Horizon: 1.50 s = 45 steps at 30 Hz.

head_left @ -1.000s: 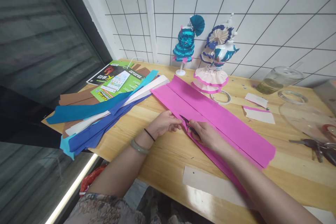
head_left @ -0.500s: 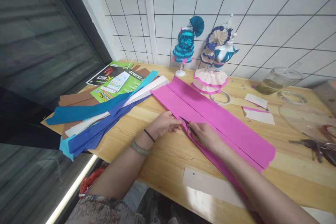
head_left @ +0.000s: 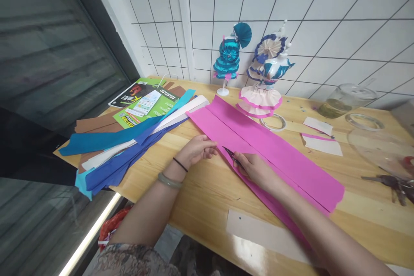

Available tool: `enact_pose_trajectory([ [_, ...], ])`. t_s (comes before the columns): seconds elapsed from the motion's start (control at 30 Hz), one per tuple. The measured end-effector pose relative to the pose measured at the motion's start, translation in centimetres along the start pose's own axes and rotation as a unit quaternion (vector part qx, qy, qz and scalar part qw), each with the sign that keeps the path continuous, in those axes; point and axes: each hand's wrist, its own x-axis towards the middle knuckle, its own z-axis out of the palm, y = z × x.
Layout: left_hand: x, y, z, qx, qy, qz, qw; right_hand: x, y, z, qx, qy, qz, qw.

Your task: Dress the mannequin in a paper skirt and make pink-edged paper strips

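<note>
A long sheet of pink crepe paper (head_left: 274, 155) lies across the wooden table (head_left: 200, 189), with a narrow strip partly split off along its near edge. My right hand (head_left: 254, 168) grips small dark scissors (head_left: 230, 154) whose blades point up the paper's near edge. My left hand (head_left: 199, 148) presses fingertips on the paper edge just left of the blades. A dark hair tie and a pale bangle sit on my left wrist.
Blue, teal, white and brown paper strips (head_left: 123, 146) fan out at left over a green leaflet (head_left: 145, 105). Two paper-dressed mannequins (head_left: 263, 73) stand by the tiled wall. A tape ring (head_left: 273, 123), glass jar (head_left: 346, 101), paper scraps, keys (head_left: 388, 181) and a white strip (head_left: 265, 235) lie around.
Both hands and the scissors have crept slightly further up the pink paper's near edge. The view shifted a little; nothing else moved.
</note>
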Motion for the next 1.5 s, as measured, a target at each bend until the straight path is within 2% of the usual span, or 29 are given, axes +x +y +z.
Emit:
enact_pose_trajectory([
  [0.43,-0.2,0.2,0.2,0.022,0.012,-0.001,1.0,0.6,-0.3,-0.4,0.041,-0.031,0.036,0.998],
  [1.0,-0.1,-0.1,0.0,0.007,0.004,0.016,1.0,1.8,-0.9,0.3,0.017,-0.026,-0.016,0.999],
  [1.5,-0.1,-0.1,0.1,-0.004,0.007,0.011,1.0,1.5,-1.1,0.5,0.022,-0.017,-0.004,1.0],
])
